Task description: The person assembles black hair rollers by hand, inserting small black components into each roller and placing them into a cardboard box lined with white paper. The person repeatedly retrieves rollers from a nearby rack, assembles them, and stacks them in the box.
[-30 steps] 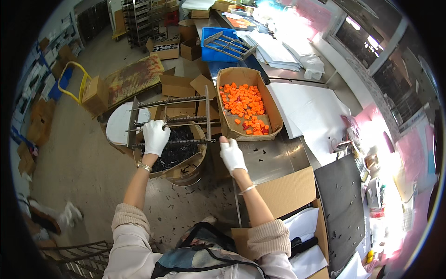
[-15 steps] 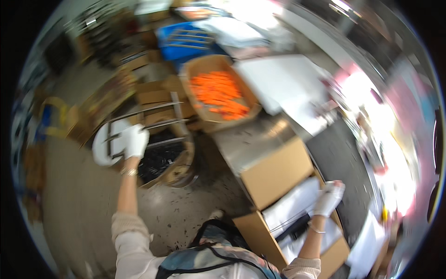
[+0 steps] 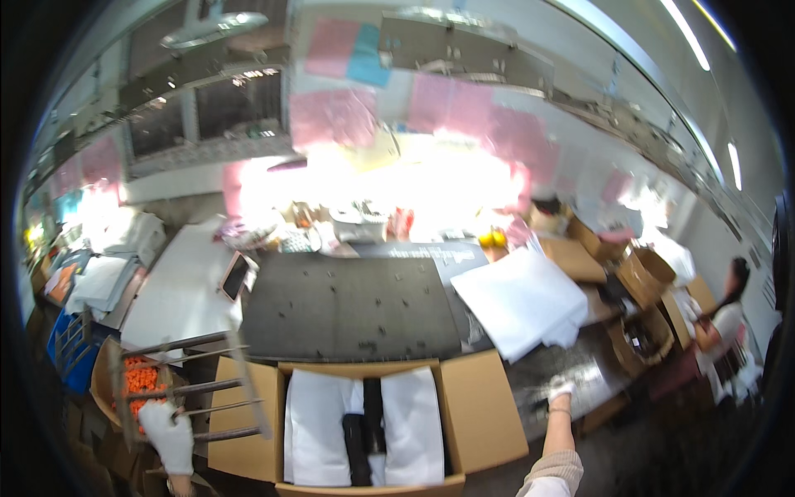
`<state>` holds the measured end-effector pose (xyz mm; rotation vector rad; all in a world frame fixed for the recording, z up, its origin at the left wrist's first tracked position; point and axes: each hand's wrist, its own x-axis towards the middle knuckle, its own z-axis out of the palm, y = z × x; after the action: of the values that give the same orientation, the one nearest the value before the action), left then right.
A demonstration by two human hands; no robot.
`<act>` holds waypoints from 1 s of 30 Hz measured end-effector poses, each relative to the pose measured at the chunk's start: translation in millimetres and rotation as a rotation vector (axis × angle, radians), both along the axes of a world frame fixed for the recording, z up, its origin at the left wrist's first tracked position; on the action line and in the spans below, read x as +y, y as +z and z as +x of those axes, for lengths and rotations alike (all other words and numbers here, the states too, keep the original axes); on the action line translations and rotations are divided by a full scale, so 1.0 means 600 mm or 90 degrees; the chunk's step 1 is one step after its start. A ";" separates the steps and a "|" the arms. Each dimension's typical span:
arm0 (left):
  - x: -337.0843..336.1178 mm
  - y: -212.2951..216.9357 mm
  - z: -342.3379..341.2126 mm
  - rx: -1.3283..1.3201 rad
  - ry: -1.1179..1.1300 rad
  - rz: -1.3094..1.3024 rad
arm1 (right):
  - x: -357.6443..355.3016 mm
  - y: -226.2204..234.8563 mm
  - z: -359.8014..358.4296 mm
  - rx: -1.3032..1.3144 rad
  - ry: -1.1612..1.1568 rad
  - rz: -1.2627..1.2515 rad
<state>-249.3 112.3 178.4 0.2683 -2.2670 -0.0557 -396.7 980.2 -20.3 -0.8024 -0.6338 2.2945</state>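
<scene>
My left hand (image 3: 170,435), in a white glove, is closed around a grey metal rack (image 3: 207,387) made of several parallel bars. The rack is tilted and overlaps the left flap of an open cardboard box (image 3: 484,406) in this view. White foam-like sheets (image 3: 319,422) line both sides inside the box, with black tube-shaped pieces (image 3: 374,414) between them. Right of the box, my right hand (image 3: 561,392), also in a white glove, is stretched out over a dark shiny tabletop (image 3: 580,373). Its fingers are too small and blurred to make out.
Behind the box lies a dark mat (image 3: 352,306) scattered with small bits. A phone (image 3: 235,276) rests at its left edge, white sheets (image 3: 526,298) at its right. Orange pieces fill a carton (image 3: 103,373) at left. Another person (image 3: 729,331) sits far right.
My view has swung to the right, toward the bench. The rack, still in my left hand, has come from over the floor bins to the box. My right hand has left the box, moving right.
</scene>
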 end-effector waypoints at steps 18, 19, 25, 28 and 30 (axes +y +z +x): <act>0.705 -0.069 -0.008 -0.056 -1.053 -0.132 | -0.598 0.264 0.533 -0.497 0.023 1.130; 0.718 -0.074 0.038 -0.143 -1.126 -0.127 | -0.621 0.255 0.585 -0.631 0.040 1.072; 0.731 -0.084 0.253 -0.354 -1.478 -0.183 | -0.750 0.116 0.838 -0.916 -0.104 0.659; 0.705 -0.114 0.305 -0.499 -1.571 -0.139 | -0.786 0.014 0.960 -0.866 -0.180 0.304; 0.700 -0.163 0.328 -0.569 -1.600 -0.228 | -0.786 -0.073 1.037 -0.733 -0.235 -0.010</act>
<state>-52.7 532.1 80.8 -3.0688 -1.5863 -0.8432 225.5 508.5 -63.9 -2.0549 -0.8226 1.3410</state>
